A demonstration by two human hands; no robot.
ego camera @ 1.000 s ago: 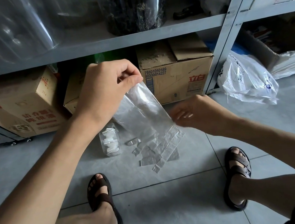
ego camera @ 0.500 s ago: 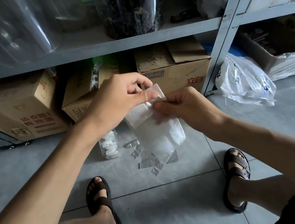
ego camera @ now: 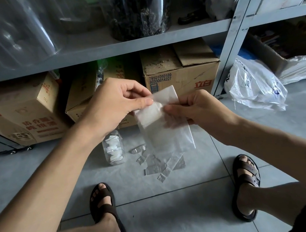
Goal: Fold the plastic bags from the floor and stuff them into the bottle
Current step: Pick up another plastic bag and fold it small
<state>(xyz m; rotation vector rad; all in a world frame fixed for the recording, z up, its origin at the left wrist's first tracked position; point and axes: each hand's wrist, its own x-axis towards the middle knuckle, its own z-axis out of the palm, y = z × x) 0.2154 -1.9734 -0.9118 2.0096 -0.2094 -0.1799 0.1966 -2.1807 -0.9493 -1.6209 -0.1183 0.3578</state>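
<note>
Bag, pinched in the curled fingers of left hand and right hand, is mid-fold; bottle at its eight o'clock seems part-filled, loose bags at six o'clock wait.

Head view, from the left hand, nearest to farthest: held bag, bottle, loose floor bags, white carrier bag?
1. held bag, pinched in the left hand itself.
2. bottle, standing just below it.
3. loose floor bags, lower and to the right.
4. white carrier bag, far right.
</note>
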